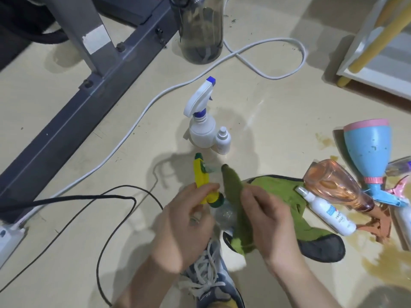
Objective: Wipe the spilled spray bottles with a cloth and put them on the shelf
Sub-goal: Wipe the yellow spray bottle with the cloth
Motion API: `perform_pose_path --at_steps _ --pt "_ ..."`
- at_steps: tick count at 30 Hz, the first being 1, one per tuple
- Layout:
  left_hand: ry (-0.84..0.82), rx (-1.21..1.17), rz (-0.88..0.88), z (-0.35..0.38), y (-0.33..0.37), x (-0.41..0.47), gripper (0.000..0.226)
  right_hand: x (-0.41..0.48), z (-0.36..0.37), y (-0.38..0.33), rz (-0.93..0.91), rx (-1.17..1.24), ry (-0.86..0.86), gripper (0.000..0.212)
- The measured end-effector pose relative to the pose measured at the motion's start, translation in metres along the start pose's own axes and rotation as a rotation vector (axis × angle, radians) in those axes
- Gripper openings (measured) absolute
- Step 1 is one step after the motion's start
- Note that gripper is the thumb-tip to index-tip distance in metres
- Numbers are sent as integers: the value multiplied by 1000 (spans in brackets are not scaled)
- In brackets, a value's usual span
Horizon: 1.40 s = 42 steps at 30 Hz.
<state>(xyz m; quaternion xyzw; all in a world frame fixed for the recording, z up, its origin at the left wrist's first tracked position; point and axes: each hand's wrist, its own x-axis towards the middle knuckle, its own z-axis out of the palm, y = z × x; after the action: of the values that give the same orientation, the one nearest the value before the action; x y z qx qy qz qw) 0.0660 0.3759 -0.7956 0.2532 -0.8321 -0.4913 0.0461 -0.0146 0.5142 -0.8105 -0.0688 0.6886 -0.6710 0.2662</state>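
A: Anything in the left hand (184,221)?
B: Yes. Curled round the neck of a clear spray bottle (222,215), just under its yellow trigger head (201,181), held up off the floor (278,103) and above a laced shoe (209,274).
A: And the right hand (264,221)?
B: Pinching a green cloth (235,196), fingers bent round a fold of it, right against the bottle's clear body as far as the blur allows. Trails down onto the floor at the right, dark edge showing.
A: Standing anywhere yet?
B: Further out, upright: a white spray bottle (201,127) with a blue nozzle, touching a small white bottle (222,141) beside it.
A: Lying down?
B: Off to the right, in and around a brown spill (389,258): an orange-tinted bottle (329,185), a slim white sprayer (327,212) just beside it, a blue bottle (371,152) with a pink band.
A: Seen the shelf (375,80)?
B: Only a white corner of it, top right, well apart from both hands.
A: Else on the floor?
B: A white cable (155,101), a black cable (111,218), a grey metal frame (89,85), a dark water bottle (201,30).
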Motion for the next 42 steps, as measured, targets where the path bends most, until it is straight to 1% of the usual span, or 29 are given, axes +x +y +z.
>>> perform_pose_path --at_steps 1,2,4,6,8,10,12,14,16,18,20,22,24,27,28,30,32,34,38,39,40,42 --pt "-23 -60 -72 0 2 -1 41 -2 10 0 -40 -44 -17 11" --pt "-8 -89 -117 0 2 -2 35 -3 19 4 -55 -92 -25 10" --pt "85 -9 -124 2 -1 -1 31 2 30 6 -46 -150 -38 22" --pt "143 70 -79 4 -3 0 26 12 34 3 -33 -187 -51 33" --pt "160 98 -56 5 -3 -2 40 24 36 0 0 -184 -37 27" --pt "120 19 -79 5 4 -2 50 33 39 -1 55 -184 17 15" --pt "76 -126 -103 7 8 0 55 36 39 -3 69 -200 70 12" --pt "52 -263 -142 9 7 3 55 34 37 -6 42 -168 65 3" --pt "50 -356 -173 10 4 6 48 30 33 -10 -7 -188 25 9" --pt "75 -417 -197 10 4 7 40 27 32 -10 -100 -317 4 10" --pt "106 -486 -222 10 5 9 36 22 32 -8 -188 -464 -25 16" --pt "144 -517 -249 11 4 10 33 16 32 -9 -232 -552 -87 14" --pt "156 -508 -254 13 4 10 34 17 29 -13 -210 -547 -115 10" --pt "147 -505 -234 19 7 8 34 31 29 -16 -88 -403 -29 8" --pt "149 -511 -230 20 8 7 35 36 31 -16 -82 -391 0 9" --pt "167 -526 -222 22 10 9 36 34 36 -15 -160 -470 30 11" --pt "212 -549 -232 22 10 11 34 22 37 -11 -282 -561 9 11" --pt "239 -564 -251 21 11 13 32 9 35 -7 -383 -603 -21 12" --pt "244 -571 -268 22 9 10 32 9 22 13 -565 -669 -11 14" --pt "252 -581 -266 21 8 9 31 11 15 20 -587 -703 -4 12" --pt "266 -597 -262 22 8 8 30 12 8 27 -573 -724 8 11" --pt "272 -612 -248 23 11 7 29 11 -2 34 -483 -673 61 9"
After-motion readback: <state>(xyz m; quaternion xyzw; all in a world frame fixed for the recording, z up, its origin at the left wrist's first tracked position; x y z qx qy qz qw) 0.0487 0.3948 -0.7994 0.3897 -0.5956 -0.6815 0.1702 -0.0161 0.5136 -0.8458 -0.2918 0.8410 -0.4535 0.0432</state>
